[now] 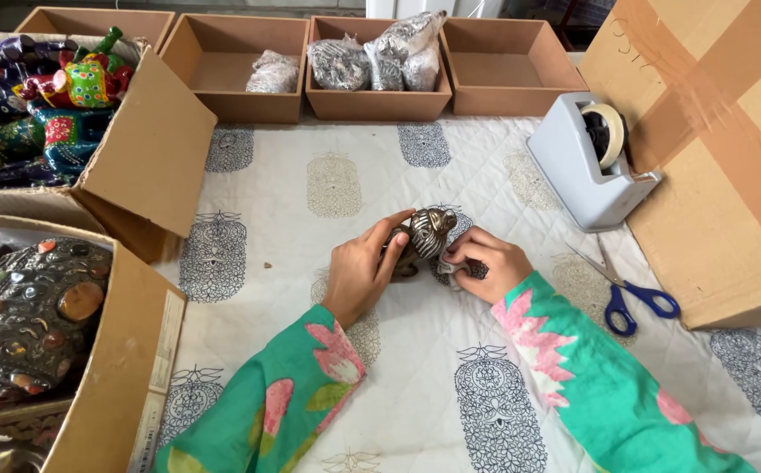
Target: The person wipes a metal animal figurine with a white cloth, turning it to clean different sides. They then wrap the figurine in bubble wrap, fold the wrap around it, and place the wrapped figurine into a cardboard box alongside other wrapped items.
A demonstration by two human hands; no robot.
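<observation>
A small dark metal animal figurine (427, 233) stands on the printed white cloth (485, 377) in the middle of the table. My left hand (362, 270) grips its left side, fingers curled over its back. My right hand (484, 264) presses a small piece of pale cloth (451, 271) against the figurine's right side. Both sleeves are green with pink flowers.
Blue-handled scissors (633, 298) lie right of my right hand, beside a grey tape dispenser (586, 162) and a large taped carton (722, 149). Wooden trays (376, 103) with wrapped bundles line the far edge. Cardboard boxes (148, 158) of painted and metal figurines stand at left.
</observation>
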